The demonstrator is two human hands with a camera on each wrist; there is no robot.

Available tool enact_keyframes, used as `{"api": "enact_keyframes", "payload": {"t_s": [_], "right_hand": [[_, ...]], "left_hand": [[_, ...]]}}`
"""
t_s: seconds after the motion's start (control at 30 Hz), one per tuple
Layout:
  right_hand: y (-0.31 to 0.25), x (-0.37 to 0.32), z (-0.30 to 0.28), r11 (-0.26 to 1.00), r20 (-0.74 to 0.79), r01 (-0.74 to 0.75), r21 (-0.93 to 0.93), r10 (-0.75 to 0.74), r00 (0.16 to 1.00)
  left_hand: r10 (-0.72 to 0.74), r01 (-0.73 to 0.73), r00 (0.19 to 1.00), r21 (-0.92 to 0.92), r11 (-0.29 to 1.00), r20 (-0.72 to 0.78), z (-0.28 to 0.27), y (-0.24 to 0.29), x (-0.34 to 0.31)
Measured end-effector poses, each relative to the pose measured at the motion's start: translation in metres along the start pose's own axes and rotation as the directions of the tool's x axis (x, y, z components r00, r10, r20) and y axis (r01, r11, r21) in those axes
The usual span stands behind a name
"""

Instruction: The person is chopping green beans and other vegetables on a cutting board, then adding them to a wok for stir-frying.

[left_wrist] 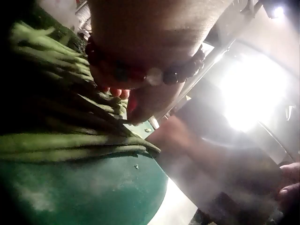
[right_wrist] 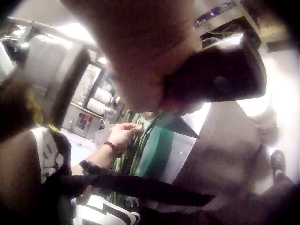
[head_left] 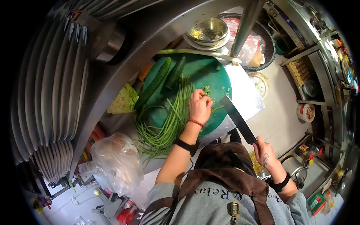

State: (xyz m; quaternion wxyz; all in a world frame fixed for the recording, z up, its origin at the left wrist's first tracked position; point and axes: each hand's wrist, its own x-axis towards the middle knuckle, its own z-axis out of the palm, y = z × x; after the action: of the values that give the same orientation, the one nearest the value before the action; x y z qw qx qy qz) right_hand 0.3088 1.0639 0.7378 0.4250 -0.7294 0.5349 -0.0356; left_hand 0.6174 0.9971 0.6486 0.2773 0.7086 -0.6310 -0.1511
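Observation:
A bunch of long green beans (head_left: 165,123) lies across the round green cutting board (head_left: 219,77), its tails hanging over the near left edge. My left hand (head_left: 200,107), with a red bead bracelet, grips the beans near their cut ends, fingers curled over them. In my right hand (head_left: 265,153) is the handle of a cleaver (head_left: 239,120); its blade slants toward the board's right edge, its tip close to the bean ends. The left wrist view shows bean ends (left_wrist: 136,146) reaching the blade (left_wrist: 211,164). Small cut pieces (head_left: 224,89) lie beyond the left hand.
Two cucumbers (head_left: 156,80) rest on the board's left side, beside a cabbage piece (head_left: 123,99). A metal bowl (head_left: 208,30) and a black tub (head_left: 267,56) stand behind. Stacked plates (head_left: 52,82) fill the left shelf. A steel post (head_left: 245,28) rises past the board's far side.

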Motion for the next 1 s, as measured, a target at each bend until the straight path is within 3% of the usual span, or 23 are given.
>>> {"api": "enact_keyframes", "payload": {"t_s": [0.07, 0.2, 0.3, 0.5, 0.6, 0.7, 0.8, 0.83, 1.0], "right_hand": [[0.002, 0.0, 0.001, 1.0, -0.016, -0.01, 0.014, 0.01, 1.0], [0.0, -0.001, 0.0, 0.999, -0.095, 0.016, 0.035, -0.012, 0.995], [-0.009, 0.008, -0.005, 0.993, -0.147, 0.113, 0.025, -0.108, 0.983], [-0.017, 0.032, -0.014, 0.969, -0.006, 0.043, -0.242, -0.046, 0.999], [-0.018, 0.042, -0.017, 0.962, -0.001, 0.023, -0.272, -0.024, 1.0], [-0.012, 0.04, -0.018, 0.982, -0.059, 0.073, -0.173, -0.084, 0.995], [-0.013, 0.037, -0.016, 0.996, -0.091, 0.053, -0.072, -0.059, 0.994], [-0.014, 0.039, -0.016, 0.994, -0.093, 0.062, -0.088, -0.07, 0.993], [-0.028, 0.056, -0.026, 0.979, -0.087, 0.1, -0.181, -0.117, 0.989]], "left_hand": [[0.061, -0.06, 0.998, 0.034, 0.998, -0.025, 0.011, 0.003, 0.009], [0.051, -0.054, 0.993, -0.022, 0.998, -0.108, 0.022, 0.003, 0.007], [0.058, -0.071, 0.985, -0.076, 0.995, -0.163, 0.023, 0.004, 0.004], [0.029, -0.046, 0.986, -0.101, 0.994, -0.163, 0.024, 0.002, 0.0], [0.033, -0.047, 0.987, -0.088, 0.995, -0.16, 0.02, 0.006, -0.002], [0.065, -0.072, 0.994, -0.081, 0.994, -0.086, 0.016, 0.0, -0.009], [0.078, -0.094, 0.974, -0.064, 0.994, -0.212, 0.005, 0.006, -0.014], [0.082, -0.091, 0.958, -0.018, 0.996, -0.273, 0.002, 0.005, -0.013], [0.1, -0.121, 0.967, -0.076, 0.99, -0.236, 0.014, -0.009, -0.013]]}}
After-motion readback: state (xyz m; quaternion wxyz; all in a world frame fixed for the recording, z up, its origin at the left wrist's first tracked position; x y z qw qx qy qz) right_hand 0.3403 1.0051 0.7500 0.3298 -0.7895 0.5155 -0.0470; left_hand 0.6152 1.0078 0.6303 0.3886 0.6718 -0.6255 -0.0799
